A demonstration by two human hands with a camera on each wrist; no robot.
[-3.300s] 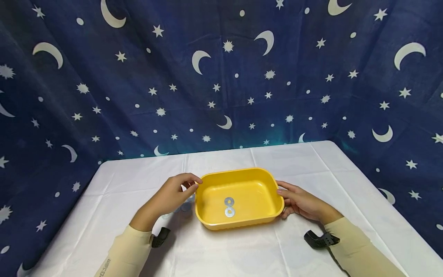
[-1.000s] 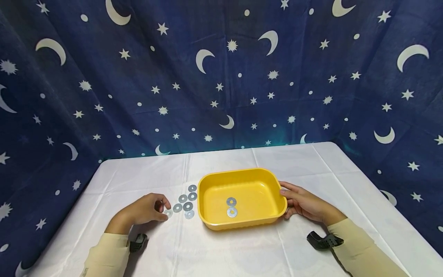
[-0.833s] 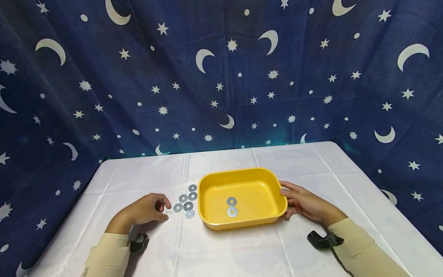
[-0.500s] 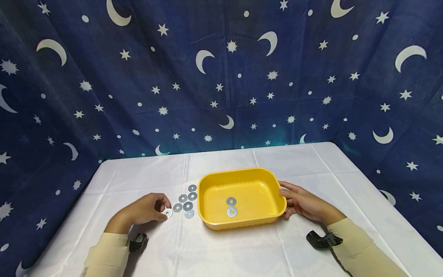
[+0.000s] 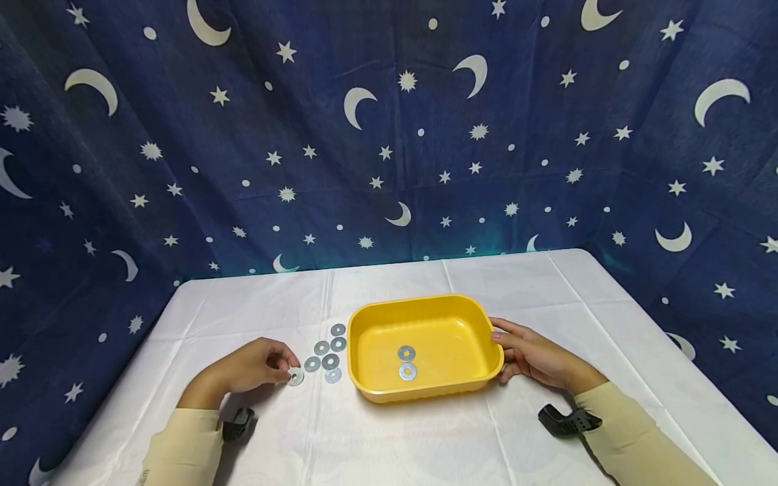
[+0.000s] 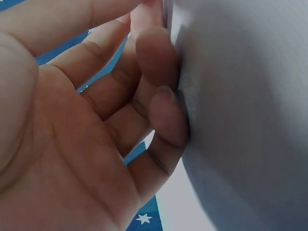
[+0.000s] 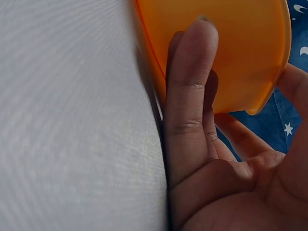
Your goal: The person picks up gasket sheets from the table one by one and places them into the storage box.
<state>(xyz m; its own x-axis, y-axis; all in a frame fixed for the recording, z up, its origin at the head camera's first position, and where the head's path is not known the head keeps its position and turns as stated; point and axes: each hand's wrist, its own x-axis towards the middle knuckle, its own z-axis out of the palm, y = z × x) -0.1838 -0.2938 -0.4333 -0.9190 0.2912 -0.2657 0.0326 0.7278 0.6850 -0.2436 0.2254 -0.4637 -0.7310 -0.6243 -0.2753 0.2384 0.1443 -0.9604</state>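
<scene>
In the head view, my left hand (image 5: 252, 368) is low over the table, thumb and forefinger tips pinching the left edge of a metal washer (image 5: 296, 376). Its other fingers curl against the cloth in the left wrist view; the washer is out of sight there. Several loose washers (image 5: 330, 362) lie flat between that hand and a yellow plastic tub (image 5: 425, 389). Two more, a far washer (image 5: 406, 354) and a near washer (image 5: 408, 371), lie inside the tub. My right hand (image 5: 535, 354) grips the tub's right end, thumb over the rim and fingers against the outer wall (image 7: 240, 62).
A white cloth covers the table (image 5: 401, 445). Behind it and along both sides hangs a dark blue curtain (image 5: 340, 162) with moons and stars. Each wrist carries a black camera mount, one on the left (image 5: 238, 425) and one on the right (image 5: 569, 422).
My left hand has gone from the tub's left rim to the washer furthest left, which now shows more fully at its fingertips. My right hand stays on the tub.
</scene>
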